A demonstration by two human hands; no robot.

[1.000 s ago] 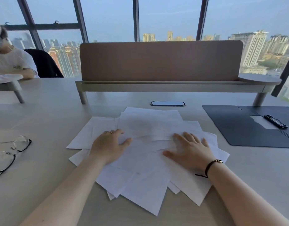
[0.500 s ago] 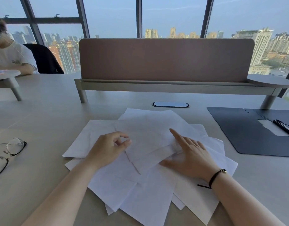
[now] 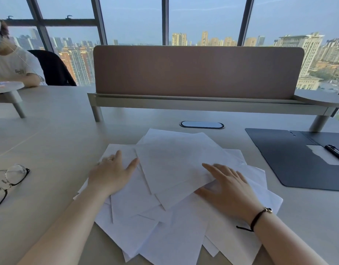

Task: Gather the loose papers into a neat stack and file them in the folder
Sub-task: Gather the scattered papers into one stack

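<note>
Several loose white papers [image 3: 170,165] lie fanned out in a messy overlapping pile in the middle of the desk. My left hand [image 3: 111,175] rests flat on the pile's left side, fingers spread, a ring on one finger. My right hand [image 3: 228,188] lies on the pile's right side, with its thumb tucked under the edge of the top sheets and its fingers on top of them. A dark open folder [image 3: 291,159] lies flat at the right of the desk, apart from the papers, with a black clip [image 3: 335,151] and a white sheet inside.
Black-rimmed glasses [image 3: 8,180] lie at the desk's left edge. A brown divider panel [image 3: 197,71] on a raised shelf stands behind the papers, with an oval cable port [image 3: 202,124] in front. Another person [image 3: 12,64] sits at the far left.
My left hand has opened from a curled pinch to lie flat, further left on the pile. My right hand has pushed the top sheets, which have turned and shifted.
</note>
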